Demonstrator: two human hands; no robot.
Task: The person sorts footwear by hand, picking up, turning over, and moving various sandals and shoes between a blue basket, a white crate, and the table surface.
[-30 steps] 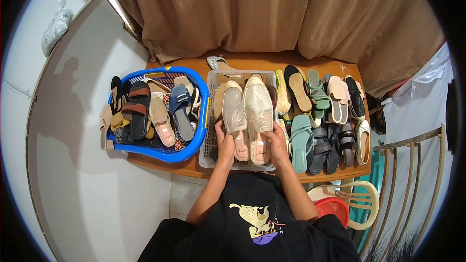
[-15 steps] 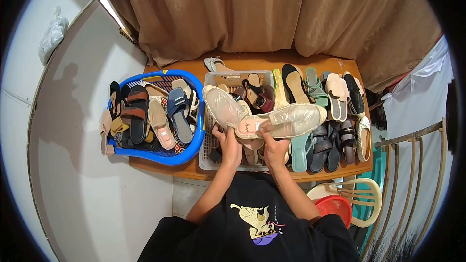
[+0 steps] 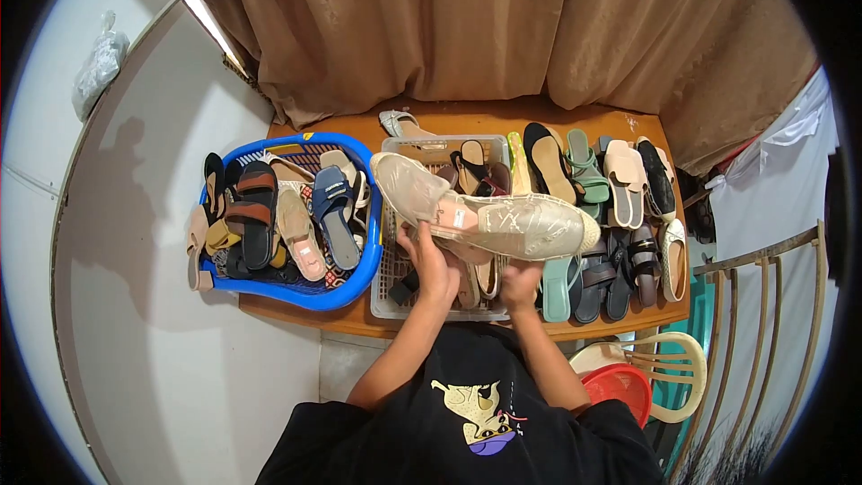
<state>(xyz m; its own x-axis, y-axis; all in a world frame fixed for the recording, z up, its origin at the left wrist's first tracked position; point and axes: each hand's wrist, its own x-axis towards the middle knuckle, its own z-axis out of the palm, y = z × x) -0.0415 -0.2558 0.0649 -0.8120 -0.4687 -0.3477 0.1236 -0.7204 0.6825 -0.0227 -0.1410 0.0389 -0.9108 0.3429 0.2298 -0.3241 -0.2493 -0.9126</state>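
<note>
My left hand (image 3: 435,266) is closed on a pair of espadrilles (image 3: 532,226), pale metallic slip-ons with woven rope edging and pink insoles. They overlap at the heels, one toe to the upper left and the other to the right. Shiny, wrinkled clear film seems to cover the uppers. Just below the right-hand shoe's lower edge is my right hand (image 3: 519,286), blurred, its fingers largely hidden. Beneath the pair sits a clear plastic basket (image 3: 382,301) with several sandals inside.
At the left, a blue basket (image 3: 371,256) is heaped with sandals. Several shoes stand in rows on the right of the wooden table (image 3: 575,330), among them a mint sandal (image 3: 557,292). A white shoe (image 3: 400,123) lies at the back. A red basin (image 3: 620,391) is below, lower right.
The espadrilles have tilted, with the right toe swinging downward. My right thumb has left the insole, and that hand has dropped to below the shoe. My left hand keeps its hold.
</note>
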